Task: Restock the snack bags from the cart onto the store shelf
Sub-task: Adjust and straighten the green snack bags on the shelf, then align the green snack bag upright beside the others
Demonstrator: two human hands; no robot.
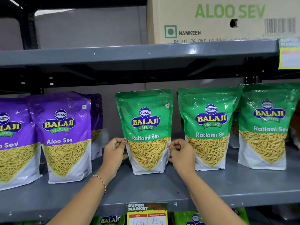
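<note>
Aloo Sev carton (222,20) sat on the top shelf (138,53), likely parked there as back stock above the display. Below it, the grey middle shelf (243,184) carried the upright pouches, faces out so labels read from the aisle. Purple Aloo Sev pouches (65,137) were grouped at the left, green Ratlami Sev pouches (209,127) at the right, sorted by flavour. More green ones sat behind the right-hand pouches.

The task's pouch, a green Ratlami Sev pouch (146,130), stood on its base on the middle shelf, in the gap between the purple group and the other green ones, apart from both. It stood roughly level with its green neighbours' fronts, probably being squared into the row.

Left hand (114,153) pinched the pouch's left edge, thumb in front, other fingers mostly hidden behind. Right hand (181,153) pinched the right edge with thumb and curled fingers. A two-sided grip at mid-height looked meant to keep the soft pouch upright and facing front while it settled.

A beaded bracelet (100,181) was on the left wrist. A supermarket price tag (146,213) hung on the shelf lip under the pouch; another yellow tag (289,52) hung at the upper right. The cart was not in view.
</note>
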